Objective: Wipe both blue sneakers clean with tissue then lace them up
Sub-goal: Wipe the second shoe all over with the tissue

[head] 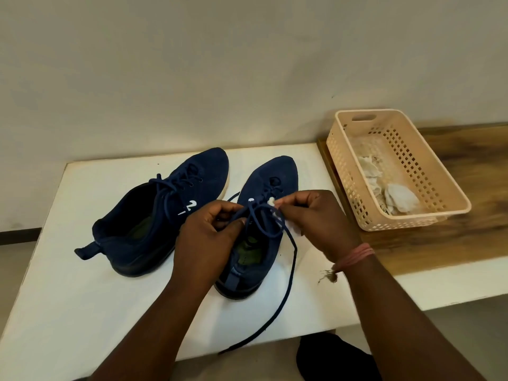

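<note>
Two dark blue sneakers stand on a white table (82, 284), toes pointing away from me. The left sneaker (165, 215) has its lace threaded and tied. Over the tongue of the right sneaker (270, 174), my left hand (209, 237) and my right hand (316, 218) each pinch part of its blue lace (286, 292). Between my fingers the lace forms a loop. One long end trails down across the table toward the front edge.
To the right, a beige perforated plastic basket (428, 171) sits on a wooden surface (467, 243) and holds crumpled white tissues (398, 199). A pale wall stands close behind the table. Pink threads circle my right wrist.
</note>
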